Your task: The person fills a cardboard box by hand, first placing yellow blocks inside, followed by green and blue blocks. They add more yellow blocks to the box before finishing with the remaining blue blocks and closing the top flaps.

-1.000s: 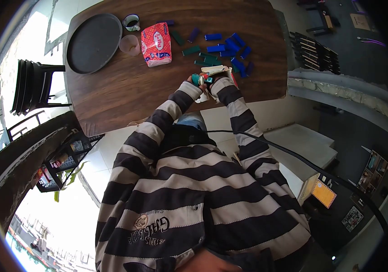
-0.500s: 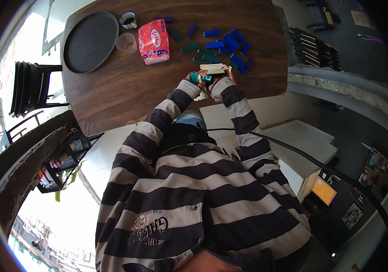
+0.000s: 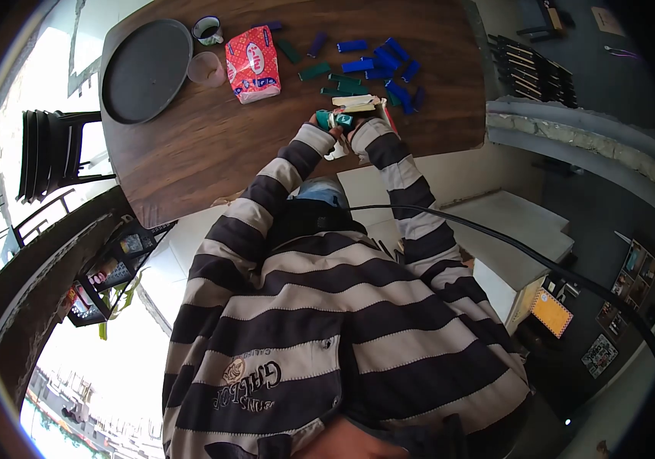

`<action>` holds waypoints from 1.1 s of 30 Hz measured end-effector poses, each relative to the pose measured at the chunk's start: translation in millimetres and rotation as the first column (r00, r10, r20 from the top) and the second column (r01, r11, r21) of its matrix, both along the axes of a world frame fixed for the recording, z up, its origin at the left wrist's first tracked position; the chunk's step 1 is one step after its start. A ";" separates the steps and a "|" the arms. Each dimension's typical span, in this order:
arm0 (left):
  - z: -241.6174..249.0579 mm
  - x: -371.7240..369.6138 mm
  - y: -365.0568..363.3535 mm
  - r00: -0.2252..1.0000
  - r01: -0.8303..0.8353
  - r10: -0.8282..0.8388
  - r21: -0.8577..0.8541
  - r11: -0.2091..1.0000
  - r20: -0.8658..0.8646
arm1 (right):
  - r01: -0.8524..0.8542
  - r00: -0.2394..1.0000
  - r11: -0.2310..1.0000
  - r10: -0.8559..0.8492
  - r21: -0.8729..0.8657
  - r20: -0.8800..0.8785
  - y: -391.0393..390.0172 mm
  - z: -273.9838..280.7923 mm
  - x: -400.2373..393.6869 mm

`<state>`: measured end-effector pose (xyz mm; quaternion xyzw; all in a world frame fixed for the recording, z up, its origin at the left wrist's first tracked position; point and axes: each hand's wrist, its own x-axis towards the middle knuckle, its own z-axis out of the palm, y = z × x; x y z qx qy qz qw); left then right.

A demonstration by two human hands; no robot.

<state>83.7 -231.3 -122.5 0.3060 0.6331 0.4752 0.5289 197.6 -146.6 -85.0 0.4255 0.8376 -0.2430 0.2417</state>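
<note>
Near the front edge of the wooden table [image 3: 190, 161], my left hand [image 3: 325, 125] is closed around a small green packet [image 3: 336, 120] with a white band. My right hand [image 3: 356, 130] meets it from the other side, its fingers partly hidden by the sleeve and the packet. Just beyond the hands lies an open carton [image 3: 358, 102] with pale flaps and a red side. Several green packets [image 3: 314, 72] and several blue packets [image 3: 388, 61] lie scattered farther back on the table.
A red and pink bag [image 3: 253, 65] lies left of the packets. Beside it stand a pinkish cup [image 3: 206, 69], an enamel mug [image 3: 207, 30] and a round dark tray [image 3: 146, 71]. A black cable [image 3: 511, 256] crosses at the right.
The view has shifted slightly, so the table things appear a little higher and farther left. Both hands remain together at the green packet, with little visible change in their grip.
</note>
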 end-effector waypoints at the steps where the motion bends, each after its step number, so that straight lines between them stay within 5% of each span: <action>1: 1.9 -0.2 -1.4 1.000 -0.012 0.012 0.023 1.000 0.013 | 0.115 0.986 0.990 -0.124 -0.081 -0.115 1.5 -32.5 7.5; 4: 29.9 -7.7 -3.4 1.000 0.026 -0.026 -0.024 0.999 0.012 | 0.252 0.953 0.957 -0.271 -0.147 -0.135 -1.6 -77.9 19.9; 5: 39.7 -11.0 -3.9 0.999 0.054 -0.054 -0.056 0.997 0.004 | 0.413 0.781 0.846 -0.519 -0.338 -0.347 0.8 -139.5 31.9; 6: 37.9 -10.7 -6.2 0.999 0.050 -0.049 -0.055 0.997 0.009 | 0.187 0.976 0.978 -0.195 -0.097 -0.092 -2.9 -68.8 16.3; 7: 36.6 -11.2 -6.8 0.999 0.045 -0.045 -0.053 0.998 0.014 | -0.160 0.967 0.985 0.144 0.060 0.211 -8.6 25.5 -8.2; 10: 34.0 -12.4 -7.4 0.999 0.037 -0.036 -0.031 0.999 0.034 | -0.108 0.988 0.992 0.100 0.065 0.115 -5.2 39.0 -11.0; 11: 32.9 -10.9 -7.4 0.999 0.015 -0.015 0.002 1.000 0.037 | 0.008 0.998 0.993 -0.001 -0.114 0.059 0.6 46.8 -17.1; 14: 24.3 -11.5 -9.8 0.997 0.067 -0.065 -0.037 0.997 0.050 | -0.068 0.997 0.997 0.067 0.022 0.042 -3.6 49.1 -14.5; 18: 17.8 -10.6 -7.9 0.997 0.069 -0.071 0.054 0.996 0.037 | 0.014 0.990 1.000 -0.016 -0.013 -0.139 -12.2 66.6 -9.4; 19: 19.9 -11.4 -9.6 0.997 0.067 -0.070 0.061 0.996 0.041 | 0.254 0.966 0.967 -0.253 -0.024 0.055 -20.8 81.9 -10.5; 22: 37.3 -19.3 -8.2 0.991 0.104 -0.102 0.023 0.994 -0.088 | 0.316 0.873 0.947 -0.311 -0.051 -0.376 -25.0 103.6 31.0; 24: 62.1 -26.4 -6.7 0.995 0.060 -0.061 -0.005 0.998 -0.073 | 0.338 0.663 0.878 -0.477 -0.338 -0.577 -22.5 170.5 52.4; 26: 83.3 -36.7 -6.1 0.990 0.062 -0.082 -0.161 0.985 -0.115 | 0.501 0.350 0.621 -0.782 -0.602 -0.516 -19.5 201.9 68.2; 28: 68.8 -40.6 -7.4 0.961 0.028 -0.037 -0.036 0.999 -0.275 | 0.561 0.335 0.592 -0.802 -0.579 -0.495 -10.1 204.6 87.5; 30: 77.8 -38.8 -11.0 0.950 -0.028 0.067 0.132 0.991 -0.306 | 0.566 0.345 0.591 -0.803 -0.575 -0.485 -4.5 199.8 92.4; 33: 121.4 -33.5 -14.4 0.969 0.014 0.028 0.165 0.986 -0.246 | 0.477 0.460 0.659 -0.751 -0.582 -0.473 -11.5 185.4 84.3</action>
